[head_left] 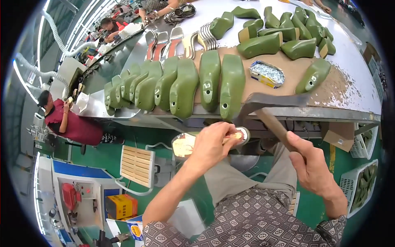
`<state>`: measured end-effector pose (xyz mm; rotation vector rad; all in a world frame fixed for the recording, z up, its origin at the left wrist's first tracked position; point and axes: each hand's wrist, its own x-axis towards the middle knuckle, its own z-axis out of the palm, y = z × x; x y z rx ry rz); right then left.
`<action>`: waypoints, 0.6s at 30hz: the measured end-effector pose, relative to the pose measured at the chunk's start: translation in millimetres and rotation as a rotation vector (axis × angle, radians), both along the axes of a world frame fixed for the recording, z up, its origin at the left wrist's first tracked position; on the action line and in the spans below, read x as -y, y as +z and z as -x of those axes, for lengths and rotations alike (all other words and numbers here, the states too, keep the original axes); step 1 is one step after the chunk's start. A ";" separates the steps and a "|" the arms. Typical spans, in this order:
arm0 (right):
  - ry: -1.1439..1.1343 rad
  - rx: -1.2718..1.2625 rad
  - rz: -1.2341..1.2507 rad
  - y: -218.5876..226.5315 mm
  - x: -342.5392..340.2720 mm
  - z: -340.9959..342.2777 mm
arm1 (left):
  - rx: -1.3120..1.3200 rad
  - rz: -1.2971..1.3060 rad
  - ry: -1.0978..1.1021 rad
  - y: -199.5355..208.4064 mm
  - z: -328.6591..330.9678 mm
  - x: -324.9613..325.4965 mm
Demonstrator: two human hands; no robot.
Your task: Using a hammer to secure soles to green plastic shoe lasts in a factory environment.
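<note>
We see the left hand [212, 144] closed around a pale insole [183, 145] over the lap, just off the near edge of the worktable [255, 112]; its fingertips pinch together near the rounded end, and the other end sticks out past the wrist side. We cannot tell whether anything lies under the insole, since the hand covers its middle. The right hand [310, 164] is wrapped around the wooden handle of a hammer [273, 126], whose long dark head is raised beside the left fingers, one end close to them. On the worktable before us, a row of green shoe lasts [184, 88] stands along the near edge, with an open carton of nails [266, 74] to the right and a single green last [313, 76] farther right. Behind these we find stacked curved insoles [207, 36] and a heap of more lasts [260, 44]. At our right, a white crate [349, 185] holds green lasts, and at the far left a person in dark red [84, 121] sits.
</note>
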<state>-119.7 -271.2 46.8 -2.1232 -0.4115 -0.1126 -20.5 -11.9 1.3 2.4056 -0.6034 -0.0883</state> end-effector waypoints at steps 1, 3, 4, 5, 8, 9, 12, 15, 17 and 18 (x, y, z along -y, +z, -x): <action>-0.002 0.001 0.002 -4.0 2.9 1.2 | 0.112 -0.101 -0.098 3.4 -1.0 -3.3; -0.045 0.113 -0.101 -12.2 11.2 7.8 | 0.155 -0.167 -0.115 5.1 -1.1 -17.7; -0.065 0.070 -0.120 -12.1 13.8 11.6 | 0.197 -0.238 -0.121 3.9 -0.5 -24.1; -0.078 0.070 -0.118 -13.1 15.9 12.0 | 0.199 -0.234 -0.135 0.9 -1.3 -28.2; -0.063 0.057 -0.106 -17.3 21.7 11.4 | 0.278 -0.336 -0.213 -4.8 0.6 -28.0; -0.068 0.026 -0.109 -18.1 23.3 12.2 | 0.275 -0.335 -0.221 -3.0 1.8 -25.1; -0.088 0.024 -0.100 -19.1 21.2 12.5 | 0.244 -0.424 -0.191 0.7 4.9 -19.0; -0.077 0.015 -0.068 -18.4 17.3 11.4 | 0.238 -0.448 -0.173 2.2 6.4 -13.4; -0.055 -0.025 -0.045 -16.1 15.8 9.4 | 0.222 -0.463 -0.173 2.5 6.1 -11.7; -0.037 -0.030 -0.033 -12.6 15.6 7.4 | 0.223 -0.462 -0.172 1.8 5.3 -11.7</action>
